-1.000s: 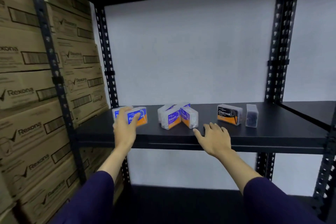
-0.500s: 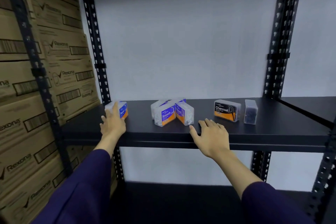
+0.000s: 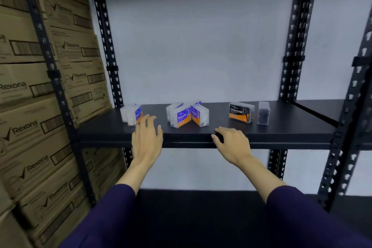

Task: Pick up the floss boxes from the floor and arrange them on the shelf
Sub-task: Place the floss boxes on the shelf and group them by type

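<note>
Black steel shelf (image 3: 281,127) against a white wall, stacked Rexona cartons (image 3: 26,90) to its left. On the shelf: a pair of blue-and-orange floss boxes (image 3: 131,113) at far left, a Smooth cluster (image 3: 187,116) in the middle, a Charcoal box (image 3: 240,111) and a dark clear box (image 3: 263,112) to the right. Your left hand (image 3: 147,139) hovers with fingers spread, holding nothing, just beside the left pair. Your right hand (image 3: 233,143) rests loosely curled on the shelf's front edge, empty.

— What's my shelf (image 3: 291,133) carrying?
— It's a black metal board. Two clear floss boxes (image 3: 131,113) stand at the left end. A cluster of blue-and-orange Smooth boxes (image 3: 187,116) sits mid-shelf. Rightwards stand a Charcoal box (image 3: 240,111) and a small dark box (image 3: 263,112) just beside it.
</note>
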Action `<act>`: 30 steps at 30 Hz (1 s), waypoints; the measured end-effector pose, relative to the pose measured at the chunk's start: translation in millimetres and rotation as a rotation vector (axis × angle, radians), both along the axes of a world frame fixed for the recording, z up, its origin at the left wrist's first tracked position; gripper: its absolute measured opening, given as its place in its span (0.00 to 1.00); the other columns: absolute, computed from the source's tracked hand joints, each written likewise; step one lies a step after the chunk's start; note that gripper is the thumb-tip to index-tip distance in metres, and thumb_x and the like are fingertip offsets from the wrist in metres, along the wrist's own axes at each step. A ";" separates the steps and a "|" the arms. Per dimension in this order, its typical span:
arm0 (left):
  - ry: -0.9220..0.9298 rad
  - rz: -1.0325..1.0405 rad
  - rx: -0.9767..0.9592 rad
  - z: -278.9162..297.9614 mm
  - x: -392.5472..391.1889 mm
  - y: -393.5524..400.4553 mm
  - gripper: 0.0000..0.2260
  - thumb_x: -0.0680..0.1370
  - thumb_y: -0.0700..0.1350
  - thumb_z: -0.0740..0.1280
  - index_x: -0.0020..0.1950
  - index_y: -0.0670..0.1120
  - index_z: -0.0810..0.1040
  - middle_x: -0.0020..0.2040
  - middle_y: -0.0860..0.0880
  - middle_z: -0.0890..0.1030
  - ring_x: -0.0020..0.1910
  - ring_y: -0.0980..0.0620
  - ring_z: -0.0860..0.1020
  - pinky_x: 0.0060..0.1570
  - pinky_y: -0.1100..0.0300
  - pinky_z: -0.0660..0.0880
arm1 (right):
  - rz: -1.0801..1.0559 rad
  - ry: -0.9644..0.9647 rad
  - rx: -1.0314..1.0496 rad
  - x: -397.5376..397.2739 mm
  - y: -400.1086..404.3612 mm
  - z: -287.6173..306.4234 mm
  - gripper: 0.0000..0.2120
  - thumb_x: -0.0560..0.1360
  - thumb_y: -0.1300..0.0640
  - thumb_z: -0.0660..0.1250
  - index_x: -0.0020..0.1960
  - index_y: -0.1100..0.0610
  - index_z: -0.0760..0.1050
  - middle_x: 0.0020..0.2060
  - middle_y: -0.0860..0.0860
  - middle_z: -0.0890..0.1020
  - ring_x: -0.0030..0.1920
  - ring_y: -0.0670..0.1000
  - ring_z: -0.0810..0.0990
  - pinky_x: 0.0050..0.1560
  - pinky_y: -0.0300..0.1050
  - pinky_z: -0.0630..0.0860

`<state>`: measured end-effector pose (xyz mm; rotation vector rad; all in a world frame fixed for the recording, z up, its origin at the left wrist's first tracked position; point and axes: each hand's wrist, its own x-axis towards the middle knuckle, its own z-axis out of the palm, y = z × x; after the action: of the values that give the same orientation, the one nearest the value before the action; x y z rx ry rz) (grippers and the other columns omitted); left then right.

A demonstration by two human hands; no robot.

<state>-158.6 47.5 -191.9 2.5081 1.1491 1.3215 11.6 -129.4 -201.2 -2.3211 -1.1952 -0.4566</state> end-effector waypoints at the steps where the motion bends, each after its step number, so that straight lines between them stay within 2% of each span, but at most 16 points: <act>1: 0.012 -0.032 0.021 -0.9 -0.6 -13.0 0.15 0.81 0.47 0.60 0.66 0.45 0.72 0.67 0.46 0.72 0.62 0.44 0.73 0.57 0.48 0.71 | 0.016 0.010 0.029 -6.7 -7.1 0.1 0.16 0.80 0.50 0.58 0.62 0.55 0.77 0.59 0.50 0.80 0.61 0.54 0.76 0.57 0.48 0.71; 3: 0.051 -0.082 0.064 -3.9 0.4 -38.7 0.14 0.81 0.46 0.60 0.64 0.45 0.74 0.64 0.46 0.75 0.58 0.44 0.75 0.54 0.50 0.71 | 0.039 0.031 0.090 -19.2 -21.2 -4.1 0.14 0.80 0.53 0.59 0.60 0.56 0.78 0.55 0.50 0.82 0.57 0.54 0.77 0.52 0.48 0.73; 5: 0.102 -0.139 0.085 -12.3 4.2 -63.2 0.13 0.81 0.46 0.59 0.64 0.45 0.74 0.61 0.45 0.77 0.57 0.44 0.75 0.53 0.50 0.71 | 0.045 0.026 0.100 -28.0 -35.5 -16.1 0.14 0.79 0.56 0.59 0.62 0.56 0.76 0.55 0.52 0.81 0.56 0.55 0.77 0.54 0.48 0.73; 8: 0.204 -0.229 0.013 -44.3 13.7 -95.5 0.15 0.80 0.46 0.58 0.66 0.46 0.71 0.61 0.45 0.76 0.58 0.43 0.74 0.55 0.50 0.69 | 0.003 0.018 0.036 -32.7 -58.3 -52.6 0.15 0.80 0.56 0.58 0.64 0.58 0.75 0.57 0.53 0.81 0.57 0.56 0.77 0.56 0.47 0.71; 11: 0.383 -0.278 -0.072 -99.1 26.2 -119.5 0.18 0.81 0.49 0.56 0.71 0.47 0.65 0.62 0.44 0.75 0.59 0.43 0.74 0.54 0.49 0.71 | -0.066 0.078 -0.092 -31.2 -80.5 -102.6 0.17 0.80 0.55 0.56 0.66 0.58 0.73 0.58 0.55 0.80 0.57 0.57 0.77 0.57 0.49 0.70; 14: 0.563 -0.310 -0.169 -164.4 39.4 -136.0 0.20 0.82 0.51 0.55 0.73 0.47 0.62 0.64 0.43 0.74 0.60 0.42 0.73 0.54 0.49 0.71 | -0.121 0.166 -0.212 -27.6 -94.9 -158.1 0.16 0.80 0.55 0.56 0.63 0.58 0.73 0.56 0.56 0.81 0.55 0.59 0.77 0.54 0.50 0.71; 18: 0.723 -0.324 -0.338 -251.6 56.4 -146.1 0.21 0.81 0.52 0.57 0.73 0.47 0.63 0.66 0.44 0.73 0.63 0.42 0.72 0.56 0.48 0.71 | -0.157 0.299 -0.367 -18.8 -99.1 -239.0 0.15 0.79 0.54 0.56 0.61 0.57 0.73 0.56 0.56 0.80 0.57 0.60 0.77 0.55 0.51 0.70; 24: 0.892 -0.308 -0.497 -364.5 71.1 -135.4 0.20 0.81 0.52 0.58 0.72 0.46 0.65 0.63 0.44 0.74 0.61 0.43 0.74 0.55 0.47 0.71 | -0.177 0.475 -0.558 5.1 -99.5 -344.8 0.16 0.80 0.54 0.56 0.65 0.58 0.69 0.58 0.57 0.78 0.59 0.60 0.75 0.57 0.52 0.69; 28: 0.994 -0.296 -0.601 -431.0 75.5 -129.4 0.20 0.81 0.51 0.58 0.71 0.46 0.65 0.64 0.43 0.74 0.61 0.41 0.73 0.55 0.48 0.71 | -0.213 0.594 -0.656 16.6 -101.6 -412.4 0.19 0.79 0.53 0.57 0.68 0.57 0.67 0.63 0.58 0.75 0.65 0.61 0.71 0.64 0.54 0.66; 30: 1.047 -0.283 -0.648 -462.1 74.8 -128.4 0.21 0.81 0.53 0.58 0.71 0.47 0.65 0.66 0.43 0.73 0.64 0.41 0.72 0.56 0.47 0.71 | -0.234 0.645 -0.708 20.6 -103.3 -442.7 0.23 0.79 0.48 0.56 0.72 0.54 0.63 0.70 0.58 0.67 0.70 0.62 0.64 0.68 0.56 0.61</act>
<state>-83.8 -80.8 -654.1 2.6060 0.9901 -0.4920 32.2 -232.7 -643.9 -2.8509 -0.8306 0.7258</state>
